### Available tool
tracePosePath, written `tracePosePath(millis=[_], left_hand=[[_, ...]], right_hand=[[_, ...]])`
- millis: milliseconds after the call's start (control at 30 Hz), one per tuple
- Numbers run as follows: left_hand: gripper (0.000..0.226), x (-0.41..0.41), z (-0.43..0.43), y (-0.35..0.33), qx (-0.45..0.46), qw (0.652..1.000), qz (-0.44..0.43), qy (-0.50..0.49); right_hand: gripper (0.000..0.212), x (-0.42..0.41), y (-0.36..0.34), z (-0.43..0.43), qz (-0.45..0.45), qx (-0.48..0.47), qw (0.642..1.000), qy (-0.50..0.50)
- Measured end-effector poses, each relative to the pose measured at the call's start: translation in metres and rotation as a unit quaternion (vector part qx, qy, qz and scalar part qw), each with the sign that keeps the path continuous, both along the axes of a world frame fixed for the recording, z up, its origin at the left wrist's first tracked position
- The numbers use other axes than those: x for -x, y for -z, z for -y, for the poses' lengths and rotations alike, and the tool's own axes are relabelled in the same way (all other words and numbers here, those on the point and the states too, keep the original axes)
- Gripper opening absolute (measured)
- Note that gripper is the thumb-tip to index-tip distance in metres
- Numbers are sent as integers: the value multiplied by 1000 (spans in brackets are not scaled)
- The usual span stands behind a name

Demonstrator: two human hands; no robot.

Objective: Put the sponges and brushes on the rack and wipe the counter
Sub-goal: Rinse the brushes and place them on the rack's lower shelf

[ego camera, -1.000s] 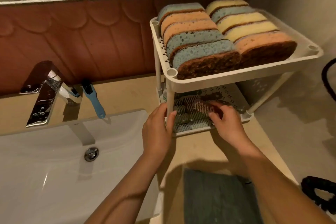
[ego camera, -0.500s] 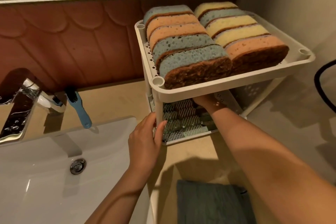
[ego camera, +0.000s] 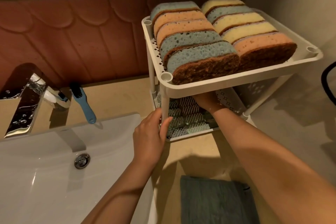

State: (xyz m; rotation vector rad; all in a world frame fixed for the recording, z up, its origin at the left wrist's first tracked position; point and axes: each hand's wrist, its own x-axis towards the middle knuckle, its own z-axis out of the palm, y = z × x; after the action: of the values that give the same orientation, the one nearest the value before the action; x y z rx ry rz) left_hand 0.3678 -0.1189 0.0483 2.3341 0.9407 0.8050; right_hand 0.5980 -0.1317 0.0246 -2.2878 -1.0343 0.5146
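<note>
Left hand (ego camera: 151, 136) curls round the rack's (ego camera: 236, 81) near-left post. The right hand (ego camera: 207, 102) reaches under its top shelf among the brushes (ego camera: 187, 120), fingers hidden, seemingly arranging them. Sponges (ego camera: 200, 42) fill the top. Next, probably: fetch the blue brush (ego camera: 83, 104) far left.

The left hand (ego camera: 149, 138) grips the front post of the white rack (ego camera: 227, 82), its top tray packed with two rows of sponges (ego camera: 200, 54), while the right hand (ego camera: 205, 102) reaches beneath, fingers hidden, over brushes (ego camera: 187, 120) on the lower shelf
</note>
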Motion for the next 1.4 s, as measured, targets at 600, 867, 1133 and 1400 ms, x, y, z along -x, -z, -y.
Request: tracePosePath(millis=[600, 867, 1133, 1400], left_hand=[[40, 48, -9, -13, 305, 942, -110, 89], [19, 167, -10, 2, 383, 913, -107, 95], [18, 291, -30, 9, 429, 901, -48, -31], [13, 423, -53, 10, 387, 904, -7, -183]], right_hand=[[11, 143, -36, 78, -96, -92, 991, 17], [14, 233, -35, 64, -169, -79, 981, -54], [14, 325, -20, 41, -216, -14, 966, -142], [18, 426, -4, -3, -222, 50, 944, -239]])
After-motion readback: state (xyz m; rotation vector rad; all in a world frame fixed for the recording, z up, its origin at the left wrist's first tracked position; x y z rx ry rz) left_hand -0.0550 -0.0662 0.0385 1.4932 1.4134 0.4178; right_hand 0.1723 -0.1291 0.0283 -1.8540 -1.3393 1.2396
